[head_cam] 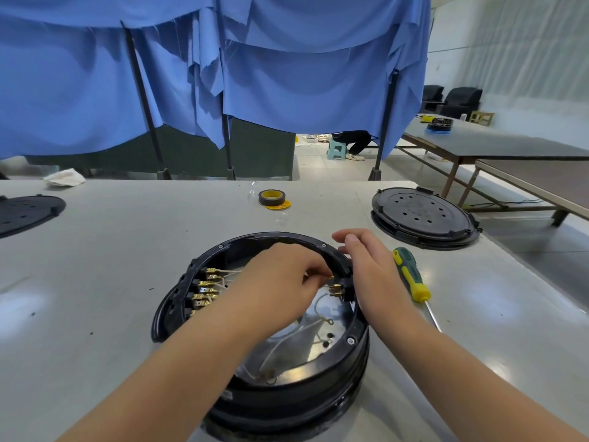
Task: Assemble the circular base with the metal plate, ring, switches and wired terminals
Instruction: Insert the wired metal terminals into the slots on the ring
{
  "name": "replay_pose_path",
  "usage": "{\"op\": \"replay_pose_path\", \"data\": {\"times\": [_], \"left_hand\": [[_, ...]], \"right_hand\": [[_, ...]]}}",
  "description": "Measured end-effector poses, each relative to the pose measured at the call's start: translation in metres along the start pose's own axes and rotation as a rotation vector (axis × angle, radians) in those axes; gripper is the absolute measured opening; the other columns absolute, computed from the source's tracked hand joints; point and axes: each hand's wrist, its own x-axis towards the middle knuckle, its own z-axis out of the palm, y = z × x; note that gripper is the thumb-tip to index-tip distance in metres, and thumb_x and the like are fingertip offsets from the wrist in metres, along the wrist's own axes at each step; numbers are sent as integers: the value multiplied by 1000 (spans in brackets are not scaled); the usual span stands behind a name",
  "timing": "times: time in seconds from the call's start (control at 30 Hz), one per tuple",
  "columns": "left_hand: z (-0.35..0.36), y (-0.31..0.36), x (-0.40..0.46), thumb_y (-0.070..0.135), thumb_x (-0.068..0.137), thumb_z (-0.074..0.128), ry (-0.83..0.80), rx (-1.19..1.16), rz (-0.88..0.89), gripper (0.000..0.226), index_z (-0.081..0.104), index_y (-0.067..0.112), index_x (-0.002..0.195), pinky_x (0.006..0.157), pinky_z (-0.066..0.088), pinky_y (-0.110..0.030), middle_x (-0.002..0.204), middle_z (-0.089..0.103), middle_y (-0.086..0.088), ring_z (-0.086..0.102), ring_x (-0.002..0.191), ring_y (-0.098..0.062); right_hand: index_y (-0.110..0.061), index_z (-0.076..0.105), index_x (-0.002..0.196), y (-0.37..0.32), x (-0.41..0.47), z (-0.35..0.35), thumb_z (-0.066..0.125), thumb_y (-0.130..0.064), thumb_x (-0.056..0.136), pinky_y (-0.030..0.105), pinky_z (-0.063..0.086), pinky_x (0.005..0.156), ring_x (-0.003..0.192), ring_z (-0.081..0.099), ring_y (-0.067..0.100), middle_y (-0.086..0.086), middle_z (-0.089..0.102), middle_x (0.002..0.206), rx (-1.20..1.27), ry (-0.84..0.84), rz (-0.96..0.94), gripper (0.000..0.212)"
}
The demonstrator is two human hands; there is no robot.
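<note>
Inside the round base [287, 393] — left hand [280, 282] is pinching a brass terminal [330, 278]; right hand [366, 263], fingers relaxed, is steadying the rim. Left-side terminals [207, 288] look seated — loose wires [318, 320] are waiting.

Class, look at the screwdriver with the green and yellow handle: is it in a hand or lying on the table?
Lying on the table. The screwdriver rests flat beside the right hand, untouched.
</note>
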Motion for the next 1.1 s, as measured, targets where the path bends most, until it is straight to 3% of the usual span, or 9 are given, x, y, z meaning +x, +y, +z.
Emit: {"op": "replay_pose_path", "data": {"times": [0.13,0.27,0.37,0.6,0.8,1.1], "left_hand": [[1,1,5,20,91,57,-31,-7,-62,22,73,31,101,84,51,-28,94,71,16,63,88,-3],[-2,-1,9,21,90,61,-102,-64,-94,18,75,31,94,67,45,-11,76,69,20,60,71,6],[-8,-1,15,20,88,62,-158,-65,-92,17,76,30,89,66,50,-16,74,71,16,63,70,1],[-19,-4,32,17,84,64,-339,-112,-108,16,78,23,89,61,52,-12,74,73,9,65,65,0],[-27,-7,46,16,85,66,-510,-125,-123,14,78,22,92,73,56,-26,78,74,7,64,64,-1],[-23,-10,47,12,86,64,-521,-147,-76,18,77,23,92,58,48,-10,75,74,6,61,60,1]], "right_hand": [[-22,63,94,1,1,0,40,-19,99,48,50,90,96,61,26,7,64,96,0,-1,8,24],[-24,63,92,2,1,0,39,-20,100,50,49,90,97,61,27,5,64,96,-1,-7,7,25],[-24,63,92,3,2,0,39,-20,100,49,50,89,97,61,28,6,64,96,8,-10,7,25],[-25,63,91,3,1,0,40,-21,99,47,50,88,97,61,27,7,65,97,16,-18,16,25],[-25,64,92,3,2,0,40,-22,99,51,50,89,98,62,26,6,65,98,14,-24,15,25],[-26,63,90,3,1,1,41,-21,99,53,50,88,98,62,29,7,64,100,23,-25,13,24]]}}
